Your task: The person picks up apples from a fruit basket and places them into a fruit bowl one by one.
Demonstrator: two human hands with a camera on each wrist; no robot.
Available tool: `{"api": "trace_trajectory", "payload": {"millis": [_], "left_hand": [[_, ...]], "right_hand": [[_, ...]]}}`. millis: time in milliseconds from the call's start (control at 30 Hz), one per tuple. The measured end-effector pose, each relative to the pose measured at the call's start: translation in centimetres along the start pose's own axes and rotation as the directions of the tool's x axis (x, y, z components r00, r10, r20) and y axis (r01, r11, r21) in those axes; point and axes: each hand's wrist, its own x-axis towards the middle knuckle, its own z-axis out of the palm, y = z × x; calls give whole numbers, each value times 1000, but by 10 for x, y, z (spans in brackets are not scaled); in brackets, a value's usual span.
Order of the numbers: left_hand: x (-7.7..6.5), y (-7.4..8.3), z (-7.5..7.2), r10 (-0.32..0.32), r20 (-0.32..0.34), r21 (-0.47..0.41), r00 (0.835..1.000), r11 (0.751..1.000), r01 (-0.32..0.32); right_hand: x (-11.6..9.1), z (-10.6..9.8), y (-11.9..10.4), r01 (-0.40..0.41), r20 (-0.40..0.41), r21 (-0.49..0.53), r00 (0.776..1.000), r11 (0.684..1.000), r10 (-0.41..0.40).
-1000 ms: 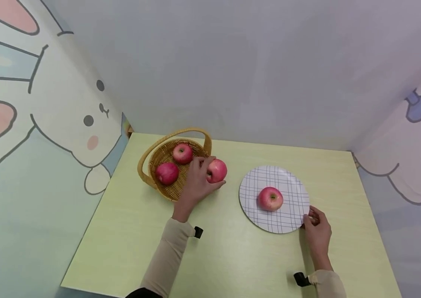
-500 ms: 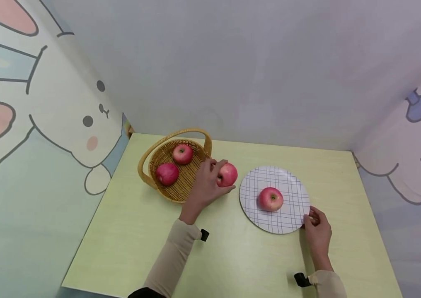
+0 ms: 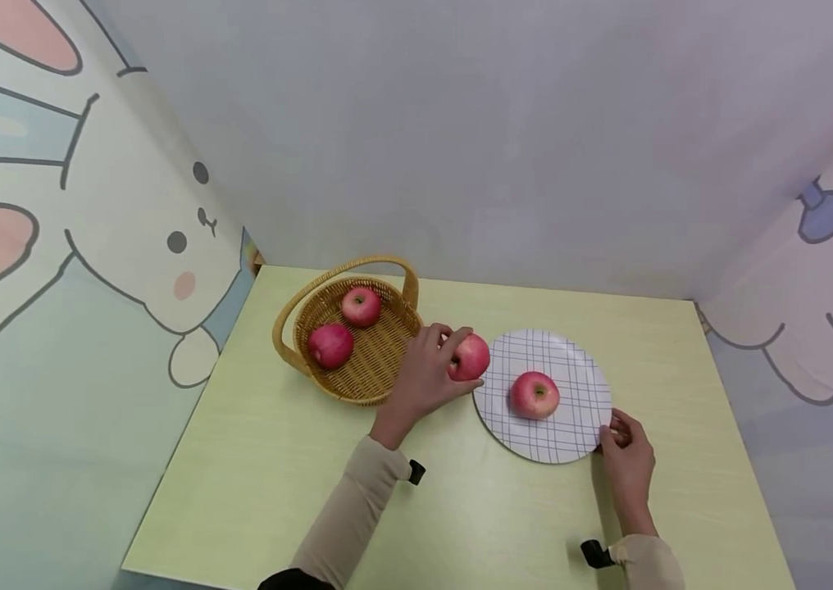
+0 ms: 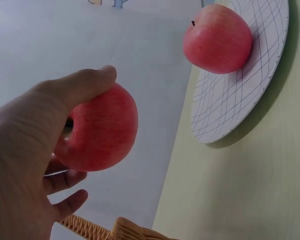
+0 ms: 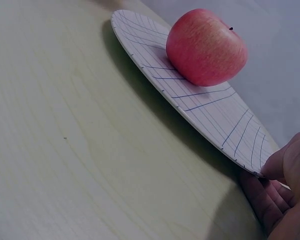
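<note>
My left hand (image 3: 425, 373) grips a red apple (image 3: 471, 357) between thumb and fingers, at the left rim of the plate in the head view. In the left wrist view the held apple (image 4: 102, 131) shows its hollow towards the palm. The white plate (image 3: 571, 434) has a grid of dark lines and bears another apple (image 3: 534, 395) near its middle. My right hand (image 3: 629, 463) pinches the plate's lower right rim; in the right wrist view the thumb (image 5: 276, 164) is on top and the fingers are beneath.
Left of the plate stands a wicker basket (image 3: 368, 385) with a tall arched handle (image 3: 346, 266). Inside it lie two apples, one at the back (image 3: 361, 306) and one at the left (image 3: 330, 345). A pale wall (image 3: 461, 164) rises behind the light table (image 3: 254, 475).
My left hand has carried its apple rightward from the basket's right side to the plate's left rim. The right hand, the plate and its apple have stayed in place.
</note>
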Motion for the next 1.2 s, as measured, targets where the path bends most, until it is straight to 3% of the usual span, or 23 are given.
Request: {"api": "trace_trajectory", "payload": {"millis": [300, 767, 1200], "left_hand": [[4, 9, 12, 8, 30, 11, 1000, 1000, -9], [18, 16, 30, -38, 162, 21, 986, 999, 35], [32, 22, 49, -59, 204, -35, 977, 997, 67]], "right_hand": [[-1, 0, 1, 55, -26, 19, 998, 998, -54], [1, 2, 3, 44, -31, 17, 999, 999, -43], [-2, 0, -3, 5, -20, 7, 1000, 1000, -5]]}}
